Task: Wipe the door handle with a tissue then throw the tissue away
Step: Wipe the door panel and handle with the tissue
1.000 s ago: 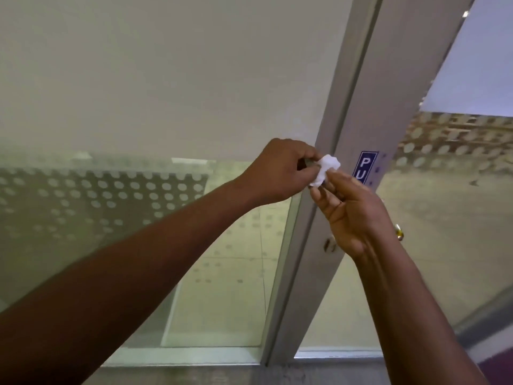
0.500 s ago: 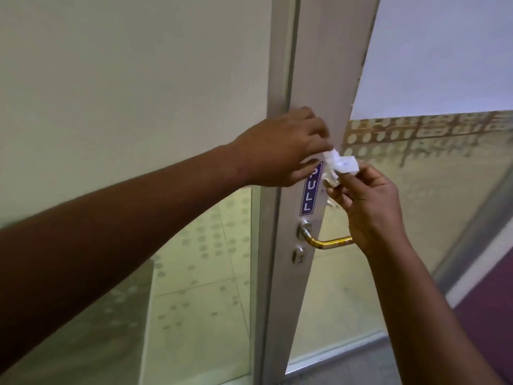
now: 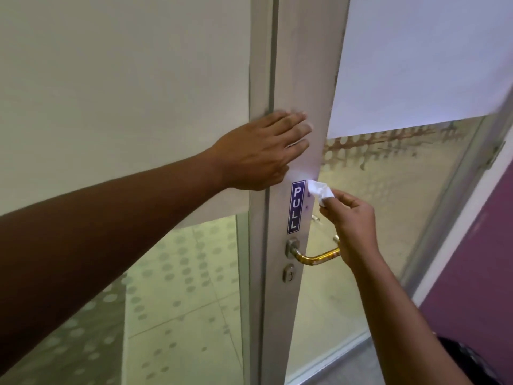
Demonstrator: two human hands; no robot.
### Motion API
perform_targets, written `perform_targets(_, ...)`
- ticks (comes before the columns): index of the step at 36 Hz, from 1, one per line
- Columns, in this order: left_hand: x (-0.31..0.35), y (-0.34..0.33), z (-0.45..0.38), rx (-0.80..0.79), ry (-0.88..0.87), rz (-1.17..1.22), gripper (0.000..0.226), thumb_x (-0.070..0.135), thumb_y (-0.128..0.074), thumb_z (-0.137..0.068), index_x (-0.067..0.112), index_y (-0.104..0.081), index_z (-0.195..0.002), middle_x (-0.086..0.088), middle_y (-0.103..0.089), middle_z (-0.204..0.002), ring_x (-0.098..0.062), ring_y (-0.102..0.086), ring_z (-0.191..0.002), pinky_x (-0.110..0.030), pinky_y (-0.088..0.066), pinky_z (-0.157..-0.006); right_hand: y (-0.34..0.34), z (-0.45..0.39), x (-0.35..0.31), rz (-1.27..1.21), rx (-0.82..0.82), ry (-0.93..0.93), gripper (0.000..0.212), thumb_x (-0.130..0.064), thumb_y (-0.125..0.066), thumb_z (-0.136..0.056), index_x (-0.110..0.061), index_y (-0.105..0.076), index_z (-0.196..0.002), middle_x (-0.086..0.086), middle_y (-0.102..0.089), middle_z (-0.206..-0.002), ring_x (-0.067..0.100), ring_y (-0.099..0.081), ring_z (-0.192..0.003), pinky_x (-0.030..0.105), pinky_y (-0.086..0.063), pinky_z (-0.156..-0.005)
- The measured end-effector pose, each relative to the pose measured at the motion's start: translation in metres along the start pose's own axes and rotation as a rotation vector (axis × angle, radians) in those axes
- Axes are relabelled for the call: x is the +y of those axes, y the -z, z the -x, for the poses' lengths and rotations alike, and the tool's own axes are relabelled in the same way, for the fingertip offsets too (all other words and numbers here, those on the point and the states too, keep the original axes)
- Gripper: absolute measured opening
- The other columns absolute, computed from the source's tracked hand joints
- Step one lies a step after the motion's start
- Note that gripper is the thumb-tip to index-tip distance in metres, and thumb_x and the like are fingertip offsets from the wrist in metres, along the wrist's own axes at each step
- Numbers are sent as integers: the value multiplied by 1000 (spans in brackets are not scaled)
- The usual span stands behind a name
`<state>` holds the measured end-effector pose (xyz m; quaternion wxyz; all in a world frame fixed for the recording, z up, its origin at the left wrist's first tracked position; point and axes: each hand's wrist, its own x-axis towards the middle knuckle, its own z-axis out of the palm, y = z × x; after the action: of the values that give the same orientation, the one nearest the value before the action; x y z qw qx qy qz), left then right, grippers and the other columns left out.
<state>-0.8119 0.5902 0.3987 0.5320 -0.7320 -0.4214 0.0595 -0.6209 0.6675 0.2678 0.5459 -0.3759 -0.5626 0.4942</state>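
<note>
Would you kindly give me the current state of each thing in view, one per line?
tissue: crumpled, pinched in the right hand's fingertips, above the handle.
door handle: untouched, not yet wiped.
door: ajar.
left hand: open, flat against the door frame.
right hand: shut on the tissue.
PULL sticker: stuck upright above the handle.

- Left hand (image 3: 261, 151) flat on the frame (image 3: 302, 79), above the sign (image 3: 295, 207).
- Tissue (image 3: 320, 190) in right hand (image 3: 351, 220), right of the sign, above the handle (image 3: 313, 255).
</note>
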Motion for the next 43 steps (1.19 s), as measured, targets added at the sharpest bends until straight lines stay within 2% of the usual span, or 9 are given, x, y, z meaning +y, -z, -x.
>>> perform_targets(3,-1,-6,0,-20,-4,-43,61,39,-35,-104,1,-42,-151,-25,-36,-160,-41,-32,-151,-51,-23,-125,-6,-9,5,127,17,86,48,-47,-71,-78,-20,-72,-118,-1,-74,-110,6,-69,-95,26,-56,-72)
perform_targets(6,0,-9,1,-44,-25,-66,65,41,-26,-106,1,-31,-157,-25,-26,-164,-41,-24,-154,-50,-18,-127,-13,-16,3,275,96,217,37,-35,-70,-89,-18,-70,-122,-3,-66,-114,3,-66,-96,-2,-44,-69)
perform_targets(8,1,-8,1,-46,-41,-72,66,42,-25,-106,0,-30,-156,-25,-26,-164,-41,-24,-154,-50,-18,-126,-17,-17,1,355,147,319,31,-24,-69,-92,-16,-70,-121,-2,-59,-110,4,-62,-93,-6,-38,-68)
perform_targets(13,2,-10,1,-73,-63,-127,66,41,-21,-107,-1,-28,-157,-27,-25,-164,-42,-23,-154,-50,-17,-126,-25,-24,2,471,191,571,29,-5,-70,-89,-10,-72,-117,3,-62,-103,0,-57,-81,0,-44,-76)
perform_targets(18,2,-11,-1,-83,-55,-133,67,41,-16,-107,-2,-23,-158,-28,-22,-164,-43,-21,-154,-50,-17,-126,-27,-35,11,559,208,724,27,-6,-72,-88,-8,-72,-115,6,-69,-99,12,-63,-82,23,-56,-74)
perform_targets(22,2,-12,-2,-84,-54,-125,66,40,-18,-107,-2,-22,-158,-28,-20,-165,-44,-20,-154,-51,-18,-127,-30,-38,19,546,241,793,24,-3,-72,-88,-6,-73,-112,8,-70,-97,13,-64,-80,26,-57,-73)
perform_targets(31,2,-10,-1,-101,-45,-107,69,42,-20,-107,-2,-17,-160,-27,-16,-166,-42,-15,-156,-51,-18,-128,-25,-29,24,499,178,660,22,-9,-73,-88,-8,-75,-110,4,-74,-96,7,-66,-79,20,-57,-74)
perform_targets(37,3,-12,0,-105,-53,-130,67,41,-18,-107,-1,-20,-160,-27,-18,-166,-42,-16,-156,-50,-17,-128,-12,-35,17,152,231,357,19,-13,-69,-90,-18,-75,-107,1,-74,-97,8,-72,-77,37,-62,-75)
perform_targets(43,2,-15,1,-129,-58,-165,70,43,-8,-107,-2,-10,-161,-28,-10,-167,-41,-10,-157,-50,-14,-129,-26,-30,15,340,244,550,22,-10,-68,-90,-15,-74,-111,-1,-73,-101,5,-68,-85,26,-59,-80)
